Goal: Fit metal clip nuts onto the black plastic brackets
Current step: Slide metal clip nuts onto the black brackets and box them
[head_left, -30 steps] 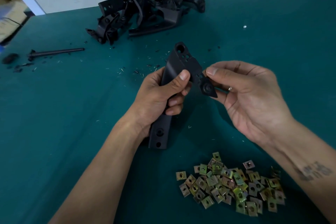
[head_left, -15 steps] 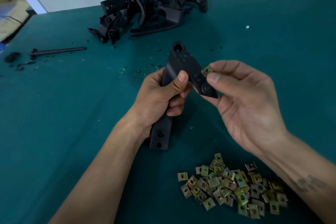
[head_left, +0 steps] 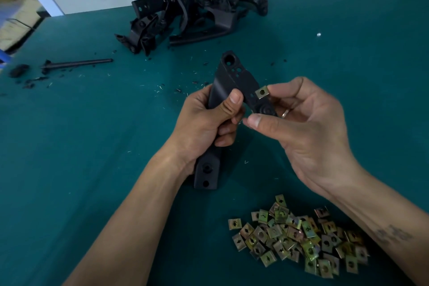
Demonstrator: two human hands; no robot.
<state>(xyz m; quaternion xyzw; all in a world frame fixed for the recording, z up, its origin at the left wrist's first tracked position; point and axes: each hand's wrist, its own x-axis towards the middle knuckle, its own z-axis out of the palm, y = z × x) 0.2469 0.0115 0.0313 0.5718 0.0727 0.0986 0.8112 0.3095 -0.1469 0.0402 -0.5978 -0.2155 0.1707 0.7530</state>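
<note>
My left hand [head_left: 204,123] grips the black bracket [head_left: 232,86] at its middle, long axis running near to far. My right hand [head_left: 308,127] pinches one clip nut [head_left: 262,92] on the bracket's right edge, beside the square holes.

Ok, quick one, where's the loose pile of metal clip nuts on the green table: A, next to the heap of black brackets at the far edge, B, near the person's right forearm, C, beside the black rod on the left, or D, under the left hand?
B: the pile of clip nuts lies on the green table at the near edge, just inside the right forearm.
</note>
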